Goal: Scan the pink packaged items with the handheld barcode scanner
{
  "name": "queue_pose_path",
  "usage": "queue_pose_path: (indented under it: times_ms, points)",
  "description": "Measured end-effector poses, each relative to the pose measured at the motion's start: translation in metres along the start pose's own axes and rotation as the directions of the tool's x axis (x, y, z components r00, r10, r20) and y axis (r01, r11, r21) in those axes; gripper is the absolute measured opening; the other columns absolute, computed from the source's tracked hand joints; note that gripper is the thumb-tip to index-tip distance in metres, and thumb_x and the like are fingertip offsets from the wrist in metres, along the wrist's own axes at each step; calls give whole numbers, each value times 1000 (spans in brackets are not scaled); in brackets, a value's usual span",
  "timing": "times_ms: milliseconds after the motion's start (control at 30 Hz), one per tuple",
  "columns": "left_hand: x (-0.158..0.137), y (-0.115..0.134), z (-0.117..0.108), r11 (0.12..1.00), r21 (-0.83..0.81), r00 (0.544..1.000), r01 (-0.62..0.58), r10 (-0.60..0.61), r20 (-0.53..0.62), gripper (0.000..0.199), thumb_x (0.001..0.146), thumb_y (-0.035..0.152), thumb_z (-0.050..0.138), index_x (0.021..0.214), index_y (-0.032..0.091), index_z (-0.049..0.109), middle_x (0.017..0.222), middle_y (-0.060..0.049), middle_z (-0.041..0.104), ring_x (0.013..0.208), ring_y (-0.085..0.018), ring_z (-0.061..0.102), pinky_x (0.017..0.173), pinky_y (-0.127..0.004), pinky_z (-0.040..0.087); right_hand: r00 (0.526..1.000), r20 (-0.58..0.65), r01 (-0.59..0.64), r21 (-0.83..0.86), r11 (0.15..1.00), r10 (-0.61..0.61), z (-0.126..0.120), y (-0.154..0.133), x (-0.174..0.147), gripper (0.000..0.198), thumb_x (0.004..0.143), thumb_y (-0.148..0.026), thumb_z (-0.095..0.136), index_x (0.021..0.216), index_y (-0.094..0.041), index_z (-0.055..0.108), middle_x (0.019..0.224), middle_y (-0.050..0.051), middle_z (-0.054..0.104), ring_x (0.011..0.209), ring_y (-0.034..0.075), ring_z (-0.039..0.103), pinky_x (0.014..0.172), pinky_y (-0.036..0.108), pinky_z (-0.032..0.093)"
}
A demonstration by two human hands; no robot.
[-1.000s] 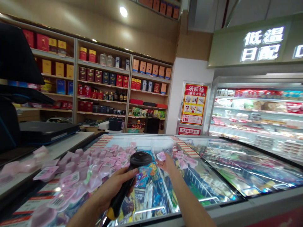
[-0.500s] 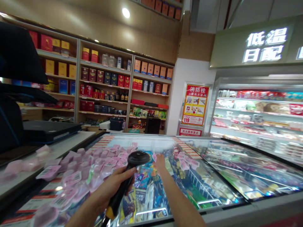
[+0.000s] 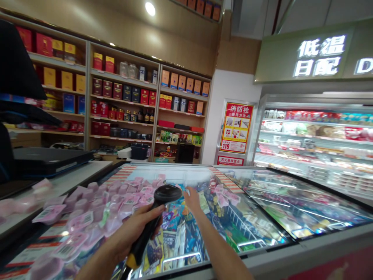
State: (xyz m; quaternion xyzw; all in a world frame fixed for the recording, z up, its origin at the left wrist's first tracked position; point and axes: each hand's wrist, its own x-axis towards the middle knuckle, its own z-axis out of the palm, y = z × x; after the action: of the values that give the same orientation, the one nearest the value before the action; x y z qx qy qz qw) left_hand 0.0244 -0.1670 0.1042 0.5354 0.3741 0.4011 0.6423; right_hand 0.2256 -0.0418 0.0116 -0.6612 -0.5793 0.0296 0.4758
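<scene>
My left hand (image 3: pixel 135 225) is wrapped round the handle of a black barcode scanner (image 3: pixel 166 194) with a yellow part near its cable end. The scanner's head points forward over the glass lid of a chest freezer (image 3: pixel 175 171). Just beyond and right of it, my right hand (image 3: pixel 192 199) is held over the glass with its fingers curled together. A small pale bit shows at the fingertips, too blurred to name. Many pink plastic cups with barcode labels (image 3: pixel 116 198) lie heaped left of the scanner. Several more pink labelled cups (image 3: pixel 225 195) lie right of my right hand.
More pink cups (image 3: pixel 21 208) sit on the counter at the left, near a flat black device (image 3: pixel 55 159). Packaged goods show under the glass, with a white wire basket (image 3: pixel 241 223). Shelves of boxes (image 3: pixel 122 93) and a lit refrigerated display (image 3: pixel 314 136) stand behind.
The view has turned slightly to the right, so the scene sits further left. The pink piece seen at my right fingertips is now barely visible. My left hand keeps its grip on the barcode scanner.
</scene>
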Motion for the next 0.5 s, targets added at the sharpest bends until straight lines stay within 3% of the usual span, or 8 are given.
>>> queue_pose_path:
  times_ms: [100, 200, 267, 367, 500]
  points:
    - [-1, 2, 4, 1000, 1, 1000, -21, 21, 10, 26, 61, 40, 57, 58, 16, 48, 46, 4, 50, 38, -6, 42, 40, -19, 30, 993, -105, -59, -103, 993, 49, -46, 26, 4, 35, 69, -20, 44, 101, -10, 53, 105, 15, 53, 104, 26, 43, 86, 35, 30]
    - [-1, 3, 9, 1000, 8, 1000, -20, 20, 18, 28, 60, 41, 58, 57, 16, 47, 46, 5, 49, 38, -7, 43, 40, -19, 31, 950, -282, -236, -366, 900, 135, -85, 57, 1, 37, 69, -23, 45, 104, -15, 51, 105, 13, 52, 102, 27, 43, 82, 37, 32]
    - [1, 2, 12, 1000, 12, 1000, -20, 20, 20, 28, 60, 41, 58, 59, 16, 48, 47, 5, 50, 39, -7, 44, 41, -19, 31, 938, -295, -302, -428, 852, 184, -100, 75, -4, 35, 69, -24, 45, 101, -14, 53, 103, 15, 52, 102, 28, 44, 79, 36, 34]
    - [3, 0, 15, 1000, 19, 1000, -6, 5, 31, 28, 59, 42, 58, 59, 16, 47, 46, 5, 49, 39, -7, 43, 40, -19, 31, 940, -227, -325, -364, 873, 256, -105, 90, -10, 30, 69, -20, 44, 94, -11, 57, 97, 17, 55, 97, 27, 49, 77, 34, 35]
    - [4, -2, 15, 1000, 14, 999, 25, -26, 35, 28, 59, 42, 59, 62, 16, 47, 48, 5, 50, 39, -7, 44, 40, -19, 31, 941, -188, -322, -236, 917, 282, -93, 88, -3, 25, 68, -17, 43, 83, -9, 62, 88, 15, 61, 87, 24, 55, 75, 31, 38]
